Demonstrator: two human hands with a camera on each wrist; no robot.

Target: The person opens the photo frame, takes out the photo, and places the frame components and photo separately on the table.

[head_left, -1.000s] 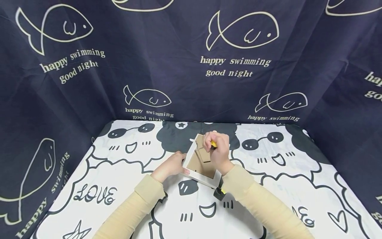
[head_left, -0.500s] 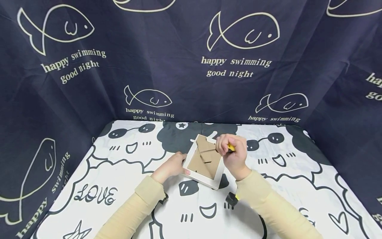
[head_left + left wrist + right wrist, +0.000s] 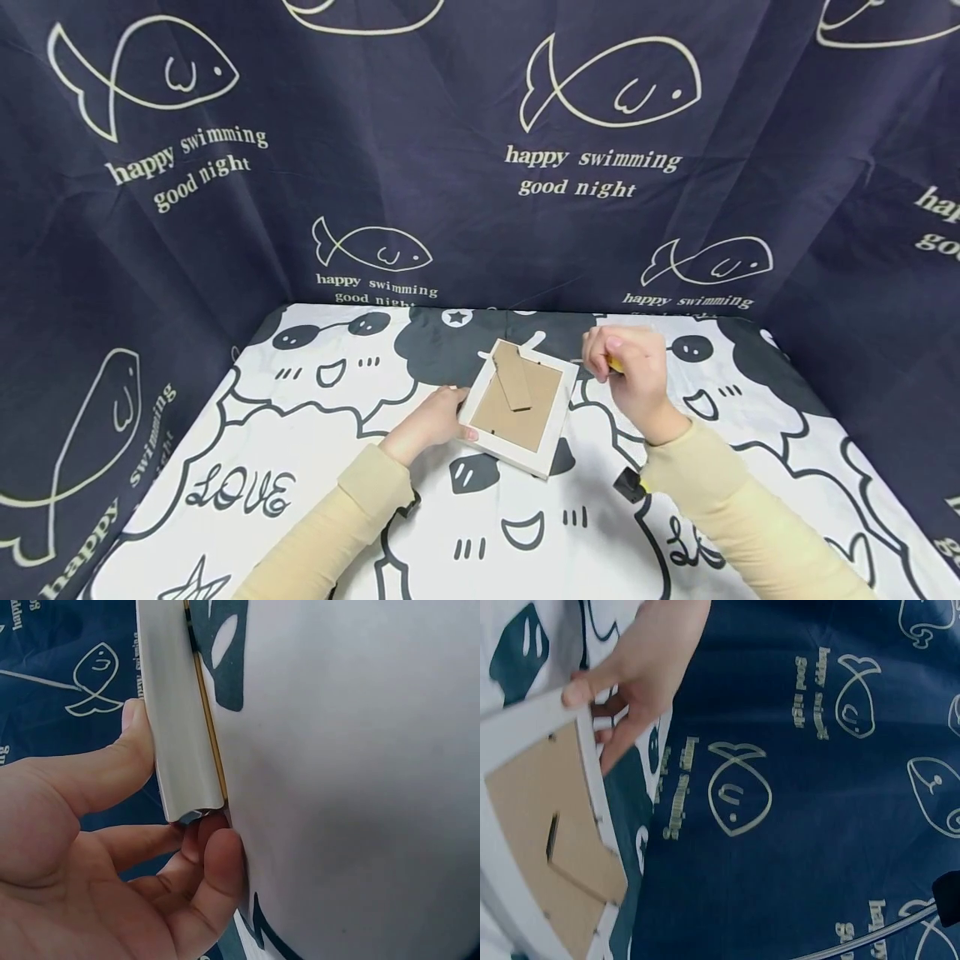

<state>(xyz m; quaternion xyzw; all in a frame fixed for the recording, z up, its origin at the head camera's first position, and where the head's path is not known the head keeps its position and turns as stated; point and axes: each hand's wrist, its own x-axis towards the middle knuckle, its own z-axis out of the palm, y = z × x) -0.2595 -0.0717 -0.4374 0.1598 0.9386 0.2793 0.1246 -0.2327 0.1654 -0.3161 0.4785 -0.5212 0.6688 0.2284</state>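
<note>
A white picture frame (image 3: 525, 408) lies back up on the patterned cloth, showing its brown cardboard backing and stand flap (image 3: 513, 383). Small dark tabs sit along the backing's edge. My left hand (image 3: 435, 423) grips the frame at its left side, thumb on one face and fingers curled under the other, as the left wrist view shows. To the right of the frame, my right hand (image 3: 630, 367) is raised, fist wrapped round the yellow handle of a screwdriver (image 3: 617, 364). Its thin metal shaft (image 3: 874, 937) points left, the tip near the frame's upper right corner.
A white cloth (image 3: 300, 467) with black cartoon sheep prints covers the table. Dark blue curtains (image 3: 465, 167) with fish prints rise behind it and at both sides. A small black camera (image 3: 630, 483) is strapped at the right wrist.
My right hand has moved right with the screwdriver, off from over the frame, uncovering its backing. The stand flap shows fully now. The left hand and frame have hardly moved.
</note>
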